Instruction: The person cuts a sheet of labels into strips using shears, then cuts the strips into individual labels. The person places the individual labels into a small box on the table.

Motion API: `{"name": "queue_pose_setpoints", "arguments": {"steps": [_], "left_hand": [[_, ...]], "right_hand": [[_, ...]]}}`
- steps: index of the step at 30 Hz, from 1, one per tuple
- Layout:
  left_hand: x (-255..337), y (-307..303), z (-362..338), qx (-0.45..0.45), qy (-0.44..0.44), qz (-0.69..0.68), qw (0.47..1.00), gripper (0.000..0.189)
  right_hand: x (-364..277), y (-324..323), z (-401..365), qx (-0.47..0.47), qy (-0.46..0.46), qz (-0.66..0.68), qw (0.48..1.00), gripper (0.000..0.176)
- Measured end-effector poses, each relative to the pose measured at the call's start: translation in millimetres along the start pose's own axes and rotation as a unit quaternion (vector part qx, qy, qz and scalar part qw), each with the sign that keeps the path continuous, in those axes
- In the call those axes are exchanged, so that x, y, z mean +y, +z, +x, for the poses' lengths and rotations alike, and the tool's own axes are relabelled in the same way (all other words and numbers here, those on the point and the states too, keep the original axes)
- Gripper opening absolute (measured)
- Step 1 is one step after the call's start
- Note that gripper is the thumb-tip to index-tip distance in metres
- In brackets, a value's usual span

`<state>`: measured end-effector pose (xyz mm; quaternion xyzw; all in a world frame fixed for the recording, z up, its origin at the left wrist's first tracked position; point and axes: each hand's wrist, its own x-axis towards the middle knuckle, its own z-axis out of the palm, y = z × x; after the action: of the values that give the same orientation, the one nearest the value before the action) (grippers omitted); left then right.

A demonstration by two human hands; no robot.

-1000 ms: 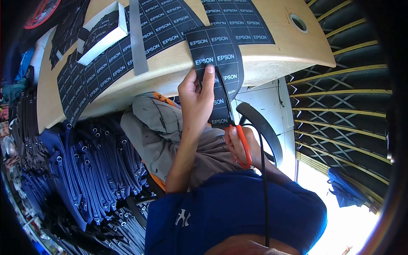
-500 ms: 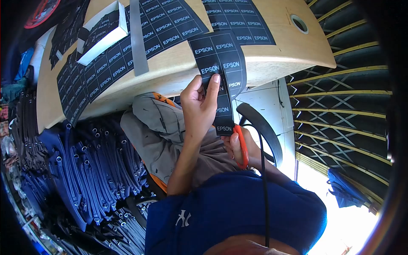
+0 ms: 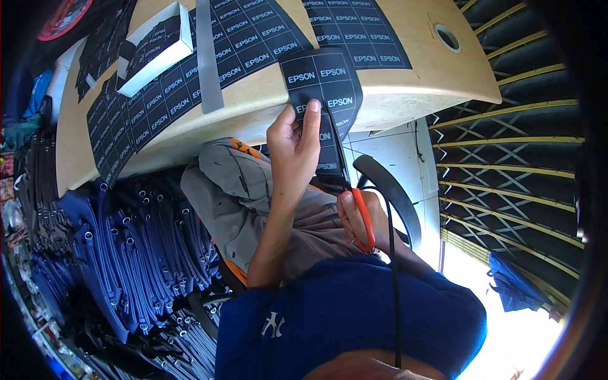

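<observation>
A black sheet printed with EPSON labels (image 3: 320,75) rests partly over the table's front edge and hangs toward me. My left hand (image 3: 296,145) pinches its left strip, thumb on top and fingers curled beneath. Orange-handled scissors (image 3: 363,218) are in my right hand (image 3: 352,218), just below. Their long dark blades point up the sheet, along the line between its two label columns. The strip left of the blades hangs down, its lower end darkened and tilted. The tips of the blades lie at the cut, near the second row of labels.
On the wooden table (image 3: 253,94) lie more EPSON label sheets (image 3: 361,31), a metal ruler (image 3: 208,63) and a white box (image 3: 155,68) of cut labels. Dark blue straps with metal rings (image 3: 120,253) are piled at left. A black chair arm (image 3: 396,196) and folding gate (image 3: 506,164) are at right.
The scissors' blades now reach farther up between the label columns. My left hand has shifted slightly up and left, and the cut strip's lower end has tilted away.
</observation>
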<state>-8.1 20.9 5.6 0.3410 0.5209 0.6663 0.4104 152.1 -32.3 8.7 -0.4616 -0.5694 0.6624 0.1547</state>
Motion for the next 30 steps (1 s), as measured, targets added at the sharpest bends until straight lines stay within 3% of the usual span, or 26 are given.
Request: {"name": "queue_pose_setpoints", "arguments": {"steps": [3,5,15,17,18,20,24,26,30], "left_hand": [[2,1,-1,0.001,0.011,0.014,1.000,0.021],[3,2,-3,-0.002,0.012,0.028,1.000,0.021],[3,1,-16,-0.031,-0.004,0.048,0.998,0.017],[0,0,-16,-0.036,-0.009,0.050,0.998,0.017],[-2,0,-15,-0.039,-0.009,0.038,0.998,0.017],[-1,0,-14,-0.042,-0.007,0.027,0.999,0.017],[-3,-2,-10,-0.047,-0.008,-0.002,0.999,0.019],[-4,-4,-6,-0.051,-0.001,-0.003,0.999,0.019],[3,0,-2,-0.030,-0.006,-0.011,0.999,0.019]], "right_hand": [[2,-2,1,0.004,0.007,-0.021,1.000,0.048],[12,-2,3,0.005,-0.065,-0.072,0.995,0.043],[10,1,3,-0.003,-0.081,-0.032,0.996,0.043],[5,5,6,0.014,-0.084,0.016,0.996,0.078],[5,5,6,0.015,-0.084,0.016,0.996,0.078],[5,4,7,0.017,-0.033,0.019,0.999,0.071],[3,0,4,0.025,-0.025,-0.010,0.999,0.065],[2,-1,3,0.030,0.002,0.008,1.000,0.047],[10,-3,3,0.021,-0.036,-0.033,0.999,0.047]]}}
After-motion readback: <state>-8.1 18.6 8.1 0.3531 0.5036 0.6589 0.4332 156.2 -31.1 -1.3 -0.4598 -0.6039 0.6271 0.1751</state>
